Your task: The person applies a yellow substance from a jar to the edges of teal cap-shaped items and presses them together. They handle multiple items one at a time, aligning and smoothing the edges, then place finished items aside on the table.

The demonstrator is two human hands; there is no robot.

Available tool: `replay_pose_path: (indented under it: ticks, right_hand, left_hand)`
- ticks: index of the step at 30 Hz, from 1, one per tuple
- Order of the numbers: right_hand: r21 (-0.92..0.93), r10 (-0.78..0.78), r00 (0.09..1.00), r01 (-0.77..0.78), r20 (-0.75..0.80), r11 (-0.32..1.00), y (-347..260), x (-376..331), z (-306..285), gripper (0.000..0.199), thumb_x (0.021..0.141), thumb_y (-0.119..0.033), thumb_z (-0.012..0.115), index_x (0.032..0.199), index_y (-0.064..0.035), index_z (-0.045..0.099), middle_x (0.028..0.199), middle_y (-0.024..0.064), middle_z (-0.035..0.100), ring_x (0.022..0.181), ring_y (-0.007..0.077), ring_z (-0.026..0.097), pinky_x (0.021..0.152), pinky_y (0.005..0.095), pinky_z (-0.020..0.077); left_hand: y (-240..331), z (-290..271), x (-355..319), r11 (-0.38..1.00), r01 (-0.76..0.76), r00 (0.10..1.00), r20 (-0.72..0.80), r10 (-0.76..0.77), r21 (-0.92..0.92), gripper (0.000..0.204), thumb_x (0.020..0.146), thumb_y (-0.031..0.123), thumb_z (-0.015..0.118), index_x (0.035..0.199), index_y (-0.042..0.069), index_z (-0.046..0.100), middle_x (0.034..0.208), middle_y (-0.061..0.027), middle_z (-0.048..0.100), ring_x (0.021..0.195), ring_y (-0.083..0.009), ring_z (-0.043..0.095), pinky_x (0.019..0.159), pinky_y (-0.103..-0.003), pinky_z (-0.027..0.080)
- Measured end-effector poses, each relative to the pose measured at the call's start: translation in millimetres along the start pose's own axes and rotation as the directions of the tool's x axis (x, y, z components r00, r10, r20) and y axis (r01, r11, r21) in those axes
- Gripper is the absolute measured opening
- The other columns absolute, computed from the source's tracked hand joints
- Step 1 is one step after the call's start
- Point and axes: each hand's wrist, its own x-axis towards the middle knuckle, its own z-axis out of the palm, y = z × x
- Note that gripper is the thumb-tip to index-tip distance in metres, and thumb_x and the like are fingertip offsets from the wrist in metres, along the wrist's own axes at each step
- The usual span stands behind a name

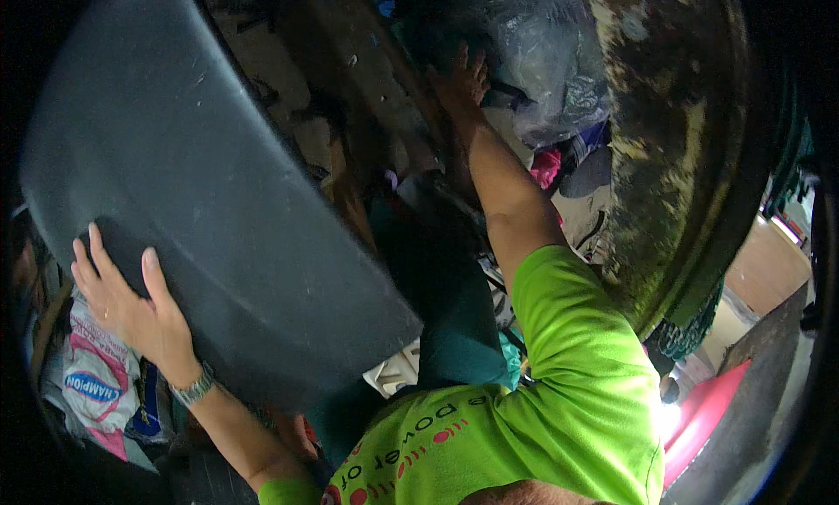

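Observation:
A large dark grey curved panel [218, 181] fills the left side, tilted with its long edge running down to the right. My left hand [131, 313] lies against its lower left part, fingers spread and thumb apart. My right arm stretches away to the far middle, where my right hand [463, 81] has its fingers apart in shadow. It is beside a long dark brown beam [384, 76] and left of a clear plastic bag [555, 68]. Whether its palm touches the beam, I cannot tell.
A tall, stained dark panel [664, 146] with peeling patches stands at the right. Pink cloth [545, 167] lies below the plastic bag. A printed white and pink sack [94, 374] sits at the lower left. A red sheet [703, 417] leans at the lower right.

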Motion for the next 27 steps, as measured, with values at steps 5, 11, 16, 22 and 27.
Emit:
replay_pose_path:
  ticks: [5,11,16,22,27]
  right_hand:
    - [0.047,-0.019,0.985,0.011,0.171,0.999,49.6,32.7,17.8,0.096,0.087,-0.062,0.067,0.162,-0.0231,0.022,0.162,0.0297,0.023,0.146,0.0519,0.029,0.117,0.0613,0.0293]
    - [-0.138,-0.008,0.981,0.035,0.192,0.990,64.9,50.9,17.3,0.067,0.087,-0.045,0.072,0.142,-0.0109,0.054,0.146,0.0257,0.051,0.140,0.0455,0.041,0.114,0.0583,0.0326]
    - [-0.369,-0.601,0.719,0.484,-0.349,0.793,-17.5,84.1,-8.1,0.041,0.085,-0.026,0.068,0.125,-0.0159,0.069,0.127,0.0147,0.068,0.122,0.0369,0.060,0.103,0.0562,0.0446]
    - [-0.537,-0.210,0.945,0.317,0.252,0.782,-44.9,136.9,-0.1,0.035,0.092,-0.025,0.058,0.122,-0.0147,0.072,0.125,0.0149,0.070,0.118,0.0387,0.063,0.100,0.0567,0.0473]
    - [-0.290,-0.120,0.992,0.126,0.038,0.949,12.8,118.1,18.2,0.038,0.094,-0.030,0.056,0.125,-0.0125,0.070,0.120,0.0186,0.071,0.115,0.0421,0.066,0.091,0.0559,0.0524]
  left_hand:
    - [-0.1,-4.6,5.0,0.998,-0.006,1.000,0.016,0.007,-0.060,0.059,0.100,0.039,0.058,0.150,0.010,0.049,0.157,-0.0173,0.042,0.145,-0.0392,0.037,0.120,-0.052,0.027]
    - [0.5,-4.1,5.6,0.996,0.010,1.000,0.015,-0.009,-0.088,0.057,0.100,0.037,0.057,0.149,0.007,0.050,0.156,-0.0174,0.044,0.145,-0.0382,0.038,0.121,-0.052,0.025]
    - [2.1,-4.6,5.3,0.994,0.029,0.999,0.016,-0.028,-0.106,0.058,0.100,0.037,0.057,0.149,0.007,0.049,0.156,-0.0176,0.044,0.145,-0.0381,0.038,0.121,-0.053,0.024]
    - [0.2,-5.2,6.3,0.992,0.028,1.000,0.012,-0.027,-0.123,0.058,0.100,0.038,0.058,0.149,0.007,0.050,0.157,-0.0168,0.044,0.145,-0.0379,0.037,0.121,-0.053,0.024]
    - [2.3,-8.2,6.6,0.991,0.045,0.999,0.028,-0.041,-0.125,0.060,0.099,0.040,0.060,0.148,0.007,0.051,0.156,-0.0167,0.044,0.145,-0.0387,0.037,0.120,-0.053,0.024]
